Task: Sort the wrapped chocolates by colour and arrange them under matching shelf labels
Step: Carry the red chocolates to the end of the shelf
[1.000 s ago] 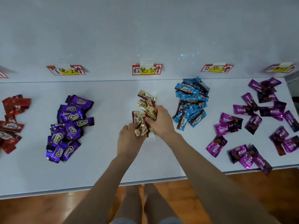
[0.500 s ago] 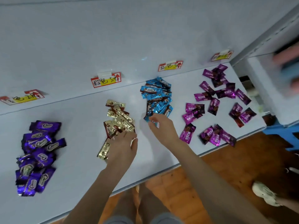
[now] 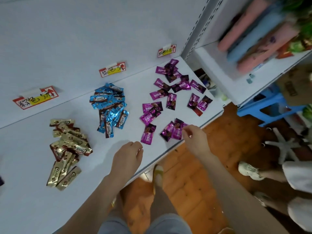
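Three sorted heaps lie on the white shelf (image 3: 30, 200). Gold chocolates (image 3: 69, 149) sit at the left under a red-and-yellow label (image 3: 35, 97). Blue chocolates (image 3: 109, 107) sit in the middle under a second label (image 3: 112, 70). Magenta chocolates (image 3: 170, 97) are spread loosely at the right under a third label (image 3: 167, 50). My left hand (image 3: 127, 157) hovers over bare shelf between the gold and magenta heaps, fingers loosely curled, holding nothing. My right hand (image 3: 195, 139) is at the shelf's front edge, its loosely bent fingertips beside the nearest magenta wrappers (image 3: 172, 130).
A perforated shelf upright (image 3: 199, 31) ends the shelf on the right. Beyond it a neighbouring shelf holds pink and blue packages (image 3: 253, 31). A blue stool (image 3: 270, 105) and another person's shoe (image 3: 249, 171) are on the wooden floor.
The view swung right. Both hands left the gold chocolates, which now lie on the shelf. My right hand passed the blue heap and reached the front magenta wrappers; my left hand followed rightward.
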`<act>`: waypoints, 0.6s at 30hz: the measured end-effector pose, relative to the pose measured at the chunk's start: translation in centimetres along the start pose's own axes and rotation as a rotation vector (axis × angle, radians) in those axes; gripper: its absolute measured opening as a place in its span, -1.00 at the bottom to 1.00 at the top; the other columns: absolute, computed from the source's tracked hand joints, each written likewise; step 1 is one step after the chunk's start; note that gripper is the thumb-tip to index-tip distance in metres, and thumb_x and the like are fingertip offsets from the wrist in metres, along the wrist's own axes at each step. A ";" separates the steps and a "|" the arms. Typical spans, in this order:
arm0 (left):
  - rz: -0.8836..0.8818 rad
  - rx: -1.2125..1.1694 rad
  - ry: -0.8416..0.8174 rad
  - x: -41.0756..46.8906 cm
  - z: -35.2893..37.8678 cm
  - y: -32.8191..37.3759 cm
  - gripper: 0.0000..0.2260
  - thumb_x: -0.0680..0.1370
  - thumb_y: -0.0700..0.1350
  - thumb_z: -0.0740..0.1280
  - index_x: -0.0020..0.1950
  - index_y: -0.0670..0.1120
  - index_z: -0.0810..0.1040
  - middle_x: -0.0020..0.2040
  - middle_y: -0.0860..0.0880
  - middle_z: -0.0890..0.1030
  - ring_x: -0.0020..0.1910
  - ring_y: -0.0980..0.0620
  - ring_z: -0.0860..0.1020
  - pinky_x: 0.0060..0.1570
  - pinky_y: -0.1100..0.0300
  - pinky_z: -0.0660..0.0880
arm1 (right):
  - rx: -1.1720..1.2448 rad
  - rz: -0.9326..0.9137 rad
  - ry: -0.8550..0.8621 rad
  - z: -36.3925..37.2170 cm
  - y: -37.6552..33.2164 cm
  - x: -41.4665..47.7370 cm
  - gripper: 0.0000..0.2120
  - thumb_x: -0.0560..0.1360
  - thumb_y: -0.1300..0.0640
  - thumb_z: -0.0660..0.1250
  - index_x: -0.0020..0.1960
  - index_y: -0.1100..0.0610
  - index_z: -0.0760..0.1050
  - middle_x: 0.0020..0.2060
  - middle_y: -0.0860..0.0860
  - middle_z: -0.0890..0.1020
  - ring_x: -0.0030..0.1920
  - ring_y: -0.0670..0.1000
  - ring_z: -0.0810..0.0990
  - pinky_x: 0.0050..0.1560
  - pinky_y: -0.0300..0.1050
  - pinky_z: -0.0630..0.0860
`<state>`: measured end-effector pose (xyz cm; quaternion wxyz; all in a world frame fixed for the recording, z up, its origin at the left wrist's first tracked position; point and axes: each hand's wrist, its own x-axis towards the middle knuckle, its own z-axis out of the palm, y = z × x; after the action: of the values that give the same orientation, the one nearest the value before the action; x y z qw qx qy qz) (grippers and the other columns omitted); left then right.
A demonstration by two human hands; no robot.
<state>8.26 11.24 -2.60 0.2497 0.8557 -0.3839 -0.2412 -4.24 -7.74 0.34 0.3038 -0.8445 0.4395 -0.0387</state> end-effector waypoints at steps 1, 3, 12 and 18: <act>-0.019 0.009 0.004 0.6 0.5 0.5 -0.80 0.60 -0.12 0.20 0.12 -0.14 0.55 -0.01 -0.12 0.59 -0.03 -0.07 0.53 -0.08 0.14 0.43 | -0.007 0.010 0.000 -0.3 1.0 0.5 -0.85 0.54 0.23 0.24 0.04 0.24 0.54 -0.09 0.06 0.59 -0.14 -0.06 0.47 -0.20 -0.44 0.27; -0.081 0.030 0.017 1.9 1.5 1.5 -0.80 0.59 -0.11 0.21 0.15 -0.13 0.53 0.00 -0.11 0.57 -0.02 -0.05 0.53 -0.07 0.16 0.43 | -0.026 0.019 -0.024 -0.8 3.0 1.8 -0.83 0.55 0.19 0.24 0.07 0.23 0.54 -0.05 0.09 0.59 -0.14 -0.07 0.46 -0.21 -0.43 0.27; -0.501 0.111 0.063 7.3 4.8 4.7 -0.64 0.52 0.00 0.35 0.22 -0.15 0.41 0.09 -0.15 0.47 0.09 -0.11 0.46 -0.13 0.14 0.34 | -0.037 -0.097 -0.264 -1.8 8.5 7.5 -0.75 0.49 0.10 0.34 0.09 0.23 0.52 -0.01 0.09 0.56 -0.08 -0.04 0.51 -0.10 -0.24 0.40; -0.582 0.077 0.038 8.4 5.8 5.4 -0.70 0.50 -0.08 0.39 0.12 -0.19 0.41 -0.01 -0.16 0.44 -0.04 -0.12 0.45 -0.17 0.15 0.31 | -0.124 -0.208 -0.372 -1.2 9.1 8.6 -0.81 0.45 0.05 0.37 -0.16 0.07 0.36 -0.26 -0.02 0.47 -0.17 0.00 0.46 -0.25 -0.24 0.31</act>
<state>6.81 0.21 -5.57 0.1444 0.9431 -0.1263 -0.2717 -5.94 -18.82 -5.44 0.3216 -0.8948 0.2880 0.1138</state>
